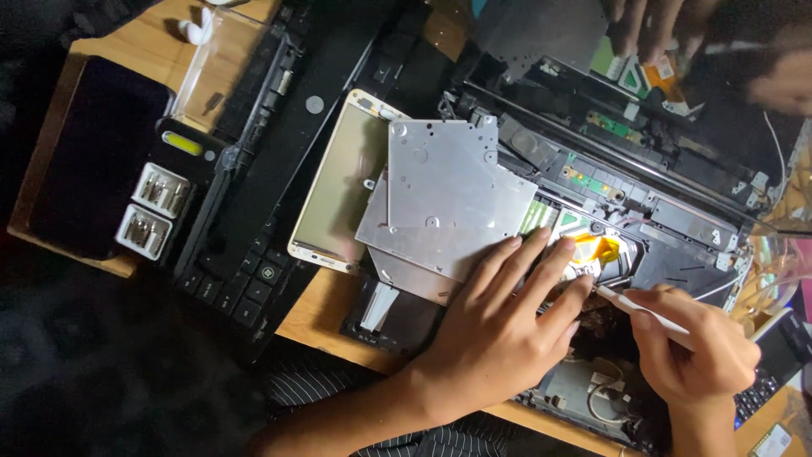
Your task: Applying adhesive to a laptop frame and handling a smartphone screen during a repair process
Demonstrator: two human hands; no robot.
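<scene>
A wooden table (pixel 152 46) fills the frame, with most of it covered. The largest thing on it is an opened laptop (pixel 668 220), black plastic with green boards and cables bared, running from upper centre to lower right. Left of it lies a black keyboard (pixel 254 211), loose and slanted from top centre to lower left. At far left sits a dark flat slab (pixel 93 152), matte and rectangular, beside a black block with two white square sockets (pixel 152 211). In the middle a grey metal drive (pixel 448 199), flat, square and dotted with screw holes, lies across a pale framed panel (pixel 330 190).

The left hand (pixel 499 330), lower centre, lies flat and spread; its fingers (pixel 541 267) rest on the drive's lower right edge and the laptop's inside, near a yellow ribbon (pixel 596 248). This grip is open and clasps nothing. The right hand (pixel 698 343), lower right, has its grip closed round a thin white tool (pixel 643 306), held like a pen, tip pointing left towards the left fingertips.

Another person's hand (pixel 651 25) touches the laptop at the top edge.
</scene>
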